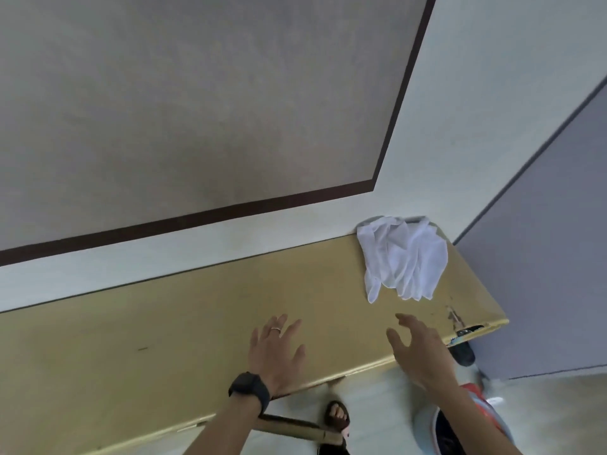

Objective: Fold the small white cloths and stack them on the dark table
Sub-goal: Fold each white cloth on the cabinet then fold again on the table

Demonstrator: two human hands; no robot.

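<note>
Yellow counter (164,339) below, fingers (277,325) of the left hand (276,349) spread wide, holding nothing; right hand (418,351) equally loose and empty. Past them, centre right of frame, the white cloth (404,257) lies crumpled and creased at the counter's end, against the wall (295,231).

cloths (403,257): thin white fabric, crumpled | table (184,326): yellowish wood, smooth, chipped corner

Soft, even light — blurred, warped edges
</note>
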